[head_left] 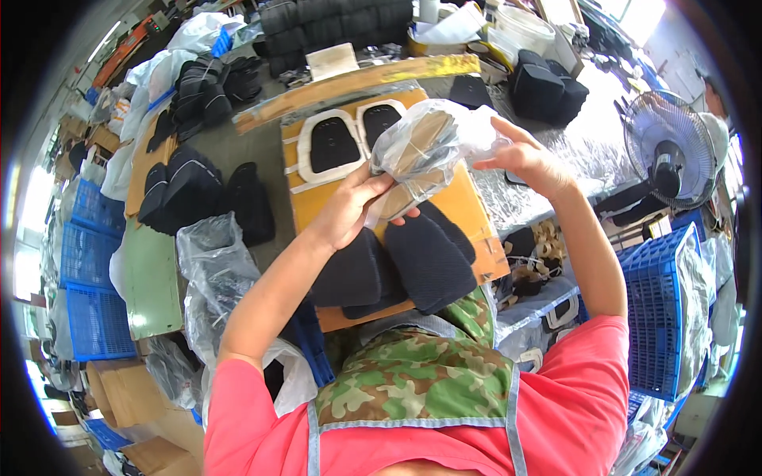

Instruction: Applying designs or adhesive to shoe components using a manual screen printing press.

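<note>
A clear plastic bag (432,139) with flat tan, sole-shaped pieces inside is held up over a yellow board (484,210). My left hand (349,208) grips the bag's lower left end, thumb on top and fingers underneath. At the bag's right end my right hand (530,161) pinches the loose plastic between thumb and fingers. Below the bag, stacks of black ribbed fabric pieces (429,262) lie along the board's near edge. Behind my left hand is a white frame (305,170) with black pads in its two openings, partly covered by the bag.
A wooden strip (357,86) crosses the board's far end. Black pad stacks (182,190) stand at the left, with more (548,89) at the far right. A fan (667,151) and a blue crate (655,313) are on the right. Crumpled plastic (210,266) hangs near my left arm.
</note>
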Motion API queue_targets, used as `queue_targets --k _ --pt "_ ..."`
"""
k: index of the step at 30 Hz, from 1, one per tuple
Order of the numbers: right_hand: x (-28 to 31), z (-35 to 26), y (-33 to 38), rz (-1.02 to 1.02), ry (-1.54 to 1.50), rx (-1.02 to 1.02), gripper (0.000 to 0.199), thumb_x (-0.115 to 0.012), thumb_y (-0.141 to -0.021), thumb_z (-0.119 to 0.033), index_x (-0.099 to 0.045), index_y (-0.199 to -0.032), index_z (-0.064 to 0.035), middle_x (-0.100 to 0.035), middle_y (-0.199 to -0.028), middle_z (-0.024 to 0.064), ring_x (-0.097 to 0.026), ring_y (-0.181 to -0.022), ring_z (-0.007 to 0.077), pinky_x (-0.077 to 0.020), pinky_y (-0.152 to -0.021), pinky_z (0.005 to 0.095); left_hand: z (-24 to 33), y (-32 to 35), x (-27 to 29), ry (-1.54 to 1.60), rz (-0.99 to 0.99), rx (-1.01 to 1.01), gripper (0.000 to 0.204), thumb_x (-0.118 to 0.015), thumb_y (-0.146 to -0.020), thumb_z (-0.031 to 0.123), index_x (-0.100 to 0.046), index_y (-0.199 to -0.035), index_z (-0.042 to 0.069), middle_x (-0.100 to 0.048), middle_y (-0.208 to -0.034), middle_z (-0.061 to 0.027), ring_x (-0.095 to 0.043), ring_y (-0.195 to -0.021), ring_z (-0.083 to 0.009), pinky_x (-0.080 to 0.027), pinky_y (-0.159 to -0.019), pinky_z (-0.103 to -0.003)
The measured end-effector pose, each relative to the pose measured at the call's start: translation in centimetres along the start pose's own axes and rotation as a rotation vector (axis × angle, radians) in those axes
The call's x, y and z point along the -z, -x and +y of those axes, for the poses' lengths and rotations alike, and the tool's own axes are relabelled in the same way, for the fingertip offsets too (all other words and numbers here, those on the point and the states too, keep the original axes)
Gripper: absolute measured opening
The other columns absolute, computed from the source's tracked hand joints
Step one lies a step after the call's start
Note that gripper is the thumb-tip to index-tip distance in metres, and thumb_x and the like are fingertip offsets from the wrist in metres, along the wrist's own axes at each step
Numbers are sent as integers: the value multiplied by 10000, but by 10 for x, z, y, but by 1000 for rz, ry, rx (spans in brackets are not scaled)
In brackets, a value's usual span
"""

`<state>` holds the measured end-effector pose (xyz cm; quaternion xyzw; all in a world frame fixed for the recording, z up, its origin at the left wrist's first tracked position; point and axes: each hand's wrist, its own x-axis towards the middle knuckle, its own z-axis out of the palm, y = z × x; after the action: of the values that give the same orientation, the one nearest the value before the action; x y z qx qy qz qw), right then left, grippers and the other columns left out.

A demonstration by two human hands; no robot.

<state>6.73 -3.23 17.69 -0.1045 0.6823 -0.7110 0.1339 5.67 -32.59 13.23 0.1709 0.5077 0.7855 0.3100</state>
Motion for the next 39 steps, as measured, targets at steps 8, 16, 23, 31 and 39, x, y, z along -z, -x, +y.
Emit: queue_targets --k 8,16,23,31,39 --pt "83 71 10 170 88 57 318 -645 -855 -147 -609 -1140 -11 -656 -960 7 -579 -866 66 -461 -790 235 -24 -81 -29 43 -55 113 376 -521 -951 81 -452 -1315 18 -555 -1236 -54 -543 -1137 -121 -445 -985 -272" --pt "112 117 17 185 99 -11 304 -556 -834 -95 -595 -1123 -9 -617 -1074 40 -562 -966 80 -460 -798 238 -30 -134 -35 -209 -84 61 387 -514 -946 121 -476 -1296 -39 -585 -1223 -79 -560 -1119 -124 -439 -963 -264" --pt "101 87 14 282 188 403 556 -705 -772 -200 -529 -1294 -123 -519 -1326 72 -527 -1177 230 -436 -943 357 -20 -155 -16 -477 -88 220 398 -540 -934 173 -511 -1277 -28 -609 -1193 -60 -573 -1067 -101 -440 -941 -247" --pt "68 121 -13 464 203 351 111 -667 -847 -38 -662 -955 -12 -672 -828 59 -630 -729 97 -510 -659 239 -22 -155 -9 -694 -47 219 304 -520 -944 184 -558 -1194 16 -614 -1069 -14 -553 -980 -78 -440 -881 -238" --pt "58 126 -20 573 212 333 55 -644 -869 -32 -631 -902 9 -662 -759 61 -616 -686 79 -509 -632 235 -24 -157 -3 -843 -79 139 322 -490 -958 148 -530 -1249 19 -601 -1073 -4 -533 -975 -83 -437 -879 -250"
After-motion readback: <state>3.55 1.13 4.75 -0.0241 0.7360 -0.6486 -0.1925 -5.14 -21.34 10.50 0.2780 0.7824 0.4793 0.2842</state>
